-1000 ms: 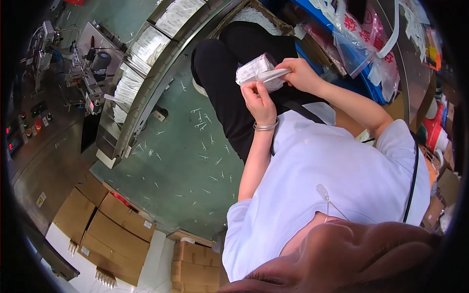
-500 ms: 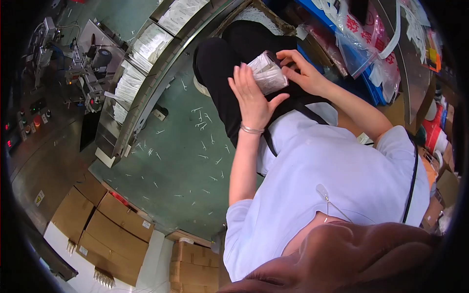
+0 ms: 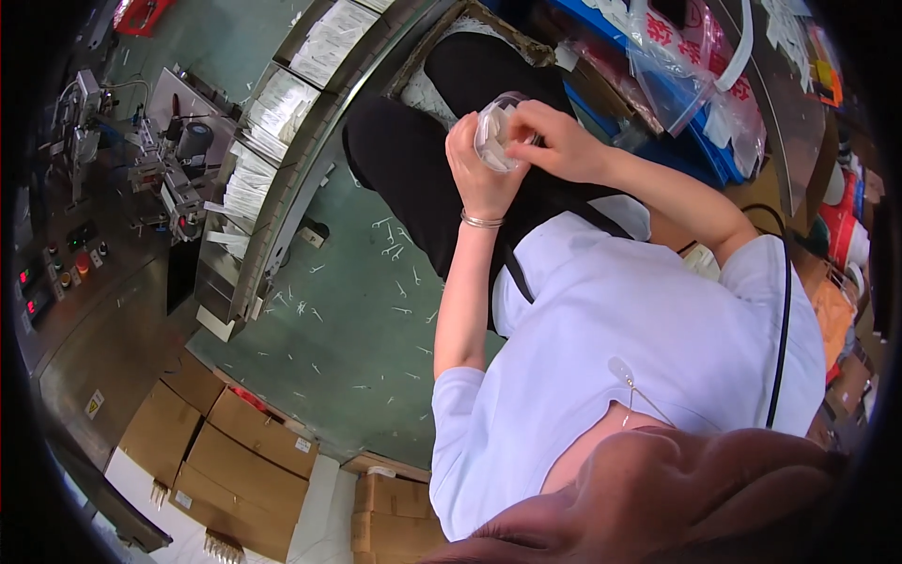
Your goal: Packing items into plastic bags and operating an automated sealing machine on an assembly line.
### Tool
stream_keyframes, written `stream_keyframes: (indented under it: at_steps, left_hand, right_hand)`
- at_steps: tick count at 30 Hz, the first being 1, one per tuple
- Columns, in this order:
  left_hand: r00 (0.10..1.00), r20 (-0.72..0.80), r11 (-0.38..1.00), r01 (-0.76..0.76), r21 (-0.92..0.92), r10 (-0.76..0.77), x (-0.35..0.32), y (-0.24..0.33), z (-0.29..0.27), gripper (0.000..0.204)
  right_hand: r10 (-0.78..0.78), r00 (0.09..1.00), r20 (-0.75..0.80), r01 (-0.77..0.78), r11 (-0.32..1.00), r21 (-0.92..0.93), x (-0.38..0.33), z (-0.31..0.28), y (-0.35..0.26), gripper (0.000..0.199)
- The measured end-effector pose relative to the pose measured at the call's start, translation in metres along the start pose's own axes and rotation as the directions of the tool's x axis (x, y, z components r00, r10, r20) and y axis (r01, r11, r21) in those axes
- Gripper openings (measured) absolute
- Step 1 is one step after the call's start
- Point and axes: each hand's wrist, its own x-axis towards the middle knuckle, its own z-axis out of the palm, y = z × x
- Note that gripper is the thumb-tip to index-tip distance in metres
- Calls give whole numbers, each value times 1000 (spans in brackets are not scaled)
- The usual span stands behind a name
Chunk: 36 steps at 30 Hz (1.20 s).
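Note:
My left hand (image 3: 476, 177), with a thin bracelet on the wrist, cups a small clear plastic pack (image 3: 495, 134) of white pieces from below and behind. My right hand (image 3: 556, 141) rests on the pack's other side, with its fingers pressed on the top. Both hands hold the pack above my lap, over my dark trousers (image 3: 413, 160). What is inside the pack is too small to make out.
A conveyor (image 3: 278, 122) carrying white packets runs along my left, beside a machine (image 3: 162, 160) and a control panel (image 3: 56, 273). A blue bin (image 3: 700, 141) with clear bags stands at upper right. Cardboard boxes (image 3: 235, 451) are stacked lower left. White scraps litter the green floor (image 3: 366, 310).
The pack was held flat between both hands; now it is turned up on edge in my left palm, and my right hand's fingers have closed over its top.

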Motion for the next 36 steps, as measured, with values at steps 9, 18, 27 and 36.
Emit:
stream_keyframes:
  at_steps: [9,18,27,36]
  left_hand:
    - [988,144,999,-45,-28,49,-5,13,-18,61]
    - [946,-28,946,323,-13,-324,7,30,-22,11]
    - [951,-79,952,304,39,-300,-3,47,-17,5]
    - [946,-137,947,308,92,-294,2,42,-28,5]
  right_hand:
    - [-18,914,404,171,922,-346,10,25,37,11]
    - [-249,965,78,261,936,-238,-30,-2,11,16]
    - [-151,932,330,243,934,-261,-9,39,25,13]
    - [-223,939,263,326,822,-467,8,37,19,13]
